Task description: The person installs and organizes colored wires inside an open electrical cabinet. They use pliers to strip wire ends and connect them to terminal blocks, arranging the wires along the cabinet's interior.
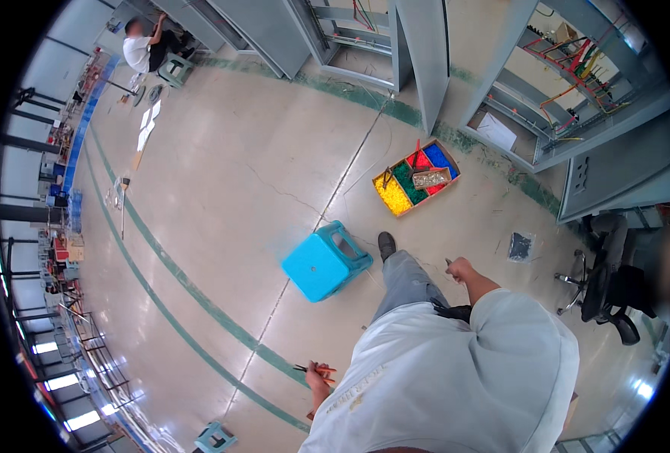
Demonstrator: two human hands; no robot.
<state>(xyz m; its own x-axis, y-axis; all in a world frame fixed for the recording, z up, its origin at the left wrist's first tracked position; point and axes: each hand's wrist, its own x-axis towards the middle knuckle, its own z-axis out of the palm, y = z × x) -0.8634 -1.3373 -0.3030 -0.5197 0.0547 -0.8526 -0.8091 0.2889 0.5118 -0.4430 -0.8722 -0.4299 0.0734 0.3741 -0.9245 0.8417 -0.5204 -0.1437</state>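
Note:
My left hand (320,375) is low beside my body, closed around orange-handled pliers (324,370) whose dark jaws point left. My right hand (462,270) is held out in front, its fingers closed; a small thing sticks out of them, too small to name. A blue plastic stool (312,266) stands on the floor between and ahead of my hands. Beyond my foot lies a cardboard box (400,214) with yellow, green, red and blue small pieces in separate compartments. A smaller carton (431,178) of metal bits and a few hand tools rest on it.
Grey electrical cabinets with open doors (423,60) line the far side; one at right shows coloured wiring (576,64). A black wheeled chair (614,291) and a clear bag (521,247) are at right. Far left, a person (140,53) sits on a stool. Another stool (215,437) is behind me.

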